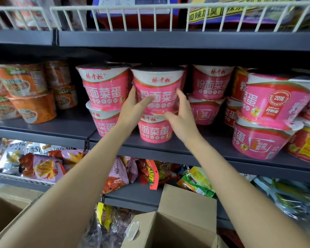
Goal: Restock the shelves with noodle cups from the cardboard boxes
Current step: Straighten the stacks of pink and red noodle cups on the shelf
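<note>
A pink noodle cup (157,83) stands on top of another pink noodle cup (155,130) in the middle of the dark shelf (186,146). My left hand (132,106) lies against the upper cup's left side, thumb spread across its front. My right hand (181,113) presses its right side with fingers pointing up and thumb under the cup's base edge. Another stack of two pink cups (104,93) stands just to the left. An open cardboard box (184,210) sits below my arms; its inside is dark.
Orange noodle cups (25,97) fill the shelf's left end and larger pink cups (272,99) its right. A wire-fronted shelf (115,17) hangs above. Snack bags (47,167) crowd the lower shelf. A second cardboard box (7,212) is at bottom left.
</note>
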